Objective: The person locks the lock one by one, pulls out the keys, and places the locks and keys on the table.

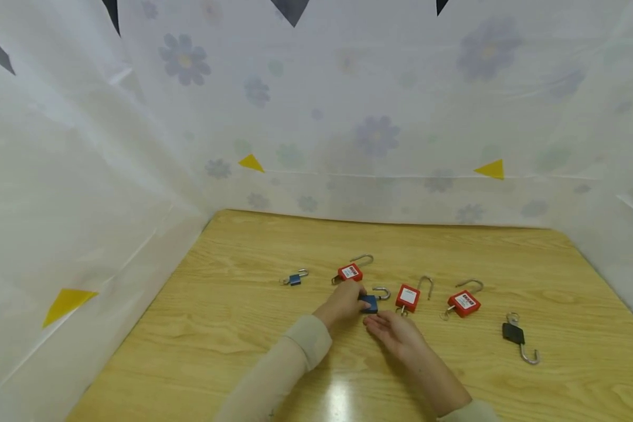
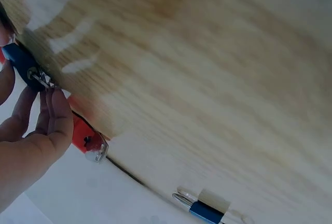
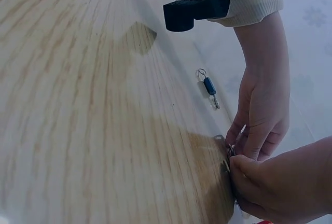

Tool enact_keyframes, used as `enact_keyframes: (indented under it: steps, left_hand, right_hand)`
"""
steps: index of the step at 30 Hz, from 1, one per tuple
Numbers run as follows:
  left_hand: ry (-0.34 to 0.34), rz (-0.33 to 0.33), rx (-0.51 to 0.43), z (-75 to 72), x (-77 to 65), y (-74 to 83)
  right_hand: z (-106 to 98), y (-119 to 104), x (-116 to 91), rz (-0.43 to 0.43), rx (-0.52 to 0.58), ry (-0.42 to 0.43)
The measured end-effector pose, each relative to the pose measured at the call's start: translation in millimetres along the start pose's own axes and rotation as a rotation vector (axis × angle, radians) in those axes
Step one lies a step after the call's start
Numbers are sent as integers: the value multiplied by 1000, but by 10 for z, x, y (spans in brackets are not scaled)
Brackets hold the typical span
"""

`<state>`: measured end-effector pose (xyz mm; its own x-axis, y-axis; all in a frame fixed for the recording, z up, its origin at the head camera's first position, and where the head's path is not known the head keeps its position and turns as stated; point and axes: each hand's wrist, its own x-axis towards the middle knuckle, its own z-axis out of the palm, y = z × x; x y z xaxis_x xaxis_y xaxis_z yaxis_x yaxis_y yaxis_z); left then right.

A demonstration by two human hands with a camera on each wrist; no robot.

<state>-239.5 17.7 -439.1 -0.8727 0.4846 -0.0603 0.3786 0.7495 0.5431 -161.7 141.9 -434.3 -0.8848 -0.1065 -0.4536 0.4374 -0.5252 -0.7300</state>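
Observation:
My left hand (image 1: pixel 344 302) grips a blue padlock (image 1: pixel 370 303) at the middle of the row, its shackle raised and swung open. In the left wrist view a key sticks out of that padlock's end, with the left fingertips (image 2: pixel 58 99) right at it. My right hand (image 1: pixel 395 334) lies just below and to the right of the padlock, palm turned partly up, fingers loosely extended to its near edge. The right wrist view has both hands (image 3: pixel 277 187) meeting low over the wood, where they hide most of the padlock.
Behind the left hand lies a red padlock (image 1: pixel 350 272); two more, a red padlock (image 1: pixel 408 298) and a red padlock (image 1: pixel 465 303), lie rightward. A small blue padlock (image 1: pixel 295 280) is at left, a black padlock (image 1: pixel 514 333) at far right. Pale flowered sheeting (image 1: pixel 316 117) surrounds the wooden table (image 1: pixel 216 328).

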Motion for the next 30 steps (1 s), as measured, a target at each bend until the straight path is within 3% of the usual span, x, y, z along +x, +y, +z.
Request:
enact_keyframes:
  steps: [9,16,21,26,30]
  left_hand:
    - [61,6,47,55,-32,23]
    - [57,-46,-101,48,-79,36]
    - [44,-60,-125,16,-99,47]
    - [88,-93,-174,16,-134,64]
    - [96,-176,-330,27,-179,59]
  right_hand:
    - [4,17,20,-11,-19,-19]
    - [-5,24,21,-20,-59,-14]
    - [-4,36,30,-26,-80,-19]
    - [-11,64,39,-54,-125,14]
    - [-18,87,21,-94,-221,47]
